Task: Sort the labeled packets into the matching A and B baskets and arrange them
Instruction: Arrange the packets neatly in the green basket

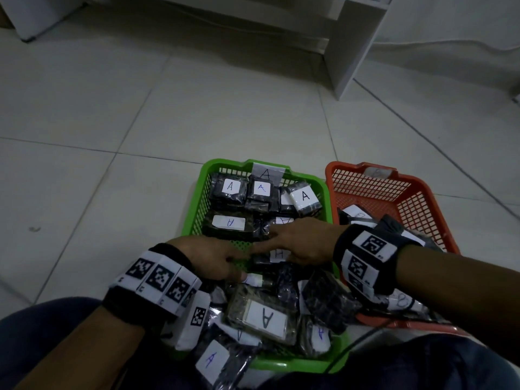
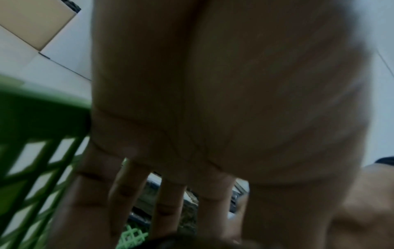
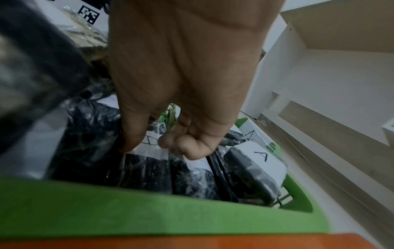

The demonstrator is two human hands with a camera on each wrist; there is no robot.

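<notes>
On the tiled floor (image 1: 197, 114), seen from the head, a green basket (image 1: 194, 209) with an A tag sits just left of an orange basket (image 1: 416, 198), their rims touching. Dark packets with white A labels (image 1: 229, 190) line the green basket's far end, and more lie heaped at its near end, among them a large one (image 1: 261, 319). A few packets lie in the orange basket, their labels too blurred to read. Both hands meet over the middle of the green basket: the left hand (image 1: 213, 261) reaches in from the left, the right hand (image 1: 306, 240) from the right, over a labelled packet (image 1: 277, 254).

From the left wrist, the left hand's (image 2: 213, 109) fingers (image 2: 85, 202) stretch out straight and spread above the green lattice, gripping nothing.

From the right wrist, the right hand's (image 3: 183, 75) thumb and curled fingers (image 3: 189, 148) pinch the top of a labelled packet (image 3: 149, 146) standing among others inside the green basket (image 3: 127, 210). White furniture (image 3: 319, 75) stands beyond.
</notes>
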